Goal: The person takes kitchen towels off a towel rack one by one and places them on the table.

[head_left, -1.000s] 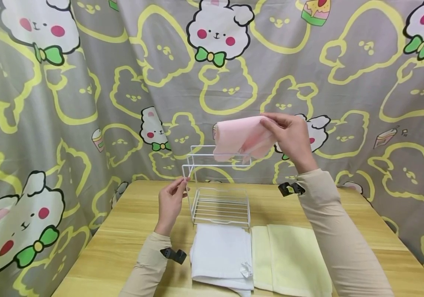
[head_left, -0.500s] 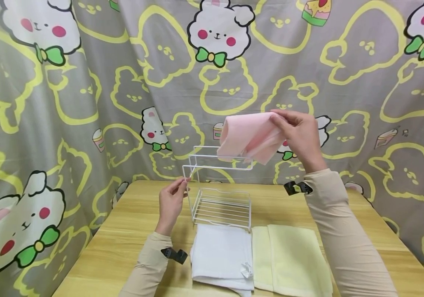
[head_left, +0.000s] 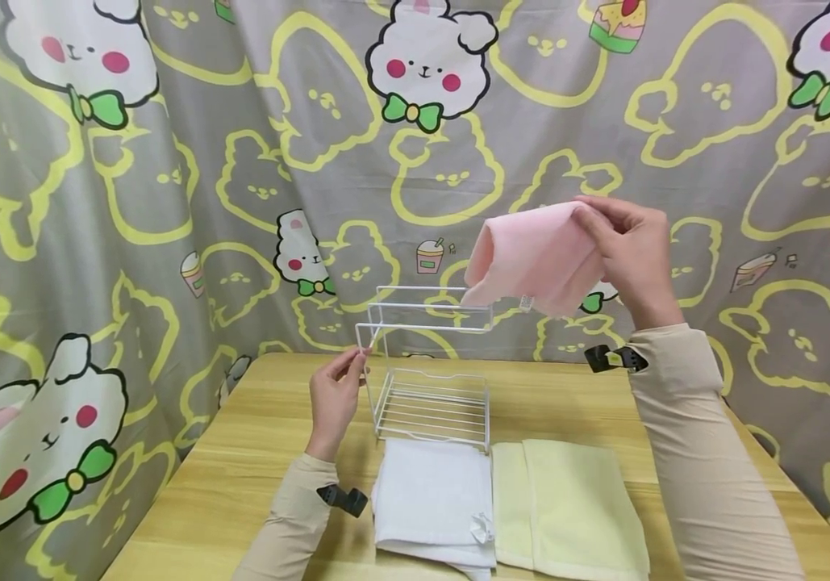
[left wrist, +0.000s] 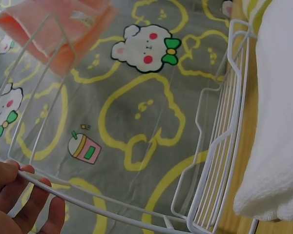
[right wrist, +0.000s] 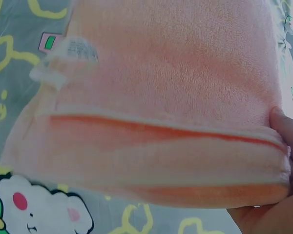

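My right hand (head_left: 636,254) pinches a folded pink towel (head_left: 534,254) by its top edge and holds it up in the air. The towel hangs down, overlapping the right end of the rack's upper bars in the head view; a small white label (right wrist: 82,50) shows on it. My left hand (head_left: 336,395) pinches the left upright of a white wire rack (head_left: 432,405) between thumb and fingers. In the left wrist view, those fingers (left wrist: 35,197) curl about the white wire. The rack stands on the table, with a slatted shelf below and bare bars above.
A folded white towel (head_left: 432,500) lies in front of the rack on the wooden table (head_left: 240,452). Beside it, to the right, is a folded yellow towel (head_left: 577,504). A patterned grey curtain (head_left: 240,202) hangs behind and along the sides.
My right hand has carried the pink towel to the right and slightly up, away from above the rack's middle. The left hand keeps its hold on the upright.
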### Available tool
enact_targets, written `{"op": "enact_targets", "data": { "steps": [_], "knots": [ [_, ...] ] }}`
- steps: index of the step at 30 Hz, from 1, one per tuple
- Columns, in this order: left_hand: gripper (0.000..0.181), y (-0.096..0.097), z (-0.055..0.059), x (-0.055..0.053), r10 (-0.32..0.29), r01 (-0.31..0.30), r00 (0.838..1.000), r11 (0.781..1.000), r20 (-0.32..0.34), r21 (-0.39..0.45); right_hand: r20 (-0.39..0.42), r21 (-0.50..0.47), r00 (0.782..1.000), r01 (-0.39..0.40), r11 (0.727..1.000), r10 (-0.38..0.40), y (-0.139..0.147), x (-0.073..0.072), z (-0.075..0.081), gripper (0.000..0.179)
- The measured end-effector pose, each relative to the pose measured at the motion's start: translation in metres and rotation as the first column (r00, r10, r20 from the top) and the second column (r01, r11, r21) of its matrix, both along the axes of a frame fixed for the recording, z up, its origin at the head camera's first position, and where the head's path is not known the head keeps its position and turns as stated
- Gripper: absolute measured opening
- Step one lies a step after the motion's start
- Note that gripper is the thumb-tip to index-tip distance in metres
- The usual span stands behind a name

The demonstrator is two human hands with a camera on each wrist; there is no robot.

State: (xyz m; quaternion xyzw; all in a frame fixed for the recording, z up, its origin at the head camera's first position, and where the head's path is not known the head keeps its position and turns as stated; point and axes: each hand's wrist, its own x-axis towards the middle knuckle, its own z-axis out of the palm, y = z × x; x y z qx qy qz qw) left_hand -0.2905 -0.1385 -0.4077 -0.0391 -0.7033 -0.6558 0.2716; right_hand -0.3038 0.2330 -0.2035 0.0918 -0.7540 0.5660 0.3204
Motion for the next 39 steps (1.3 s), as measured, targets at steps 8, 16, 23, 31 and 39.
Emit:
{"op": "enact_targets", "data": {
  "steps": [8, 16, 23, 31, 39],
  "knots": [
    [0.017, 0.001, 0.0, 0.003, 0.033, -0.033, 0.999, 0.999, -0.012, -0.025, 0.024, -0.002, 1.0, 0.02, 1.0, -0.02, 0.023, 0.001, -0.012, 0.035],
    [0.021, -0.003, 0.001, 0.003, -0.034, 0.034, 0.999, 0.999, -0.017, 0.021, 0.084, 0.056, 0.994, 0.067, 0.996, -0.072, 0.041, 0.006, -0.02, 0.041],
    [0.022, -0.01, 0.001, 0.004, -0.1, 0.098, 0.994, 0.994, 0.047, 0.049, 0.137, 0.191, 0.986, 0.066, 0.979, -0.094, 0.051, 0.001, -0.034, 0.047],
    [0.023, -0.008, -0.002, 0.002, -0.098, 0.097, 0.994, 0.995, 0.044, 0.038, 0.149, 0.377, 0.981, 0.057, 0.924, -0.122, 0.055, 0.003, -0.065, 0.048],
    [0.021, -0.008, -0.001, 0.003, -0.081, 0.081, 0.996, 0.996, 0.023, 0.034, 0.153, 0.534, 0.985, -0.019, 0.845, -0.075, 0.051, 0.014, -0.092, 0.04]
  ]
}}
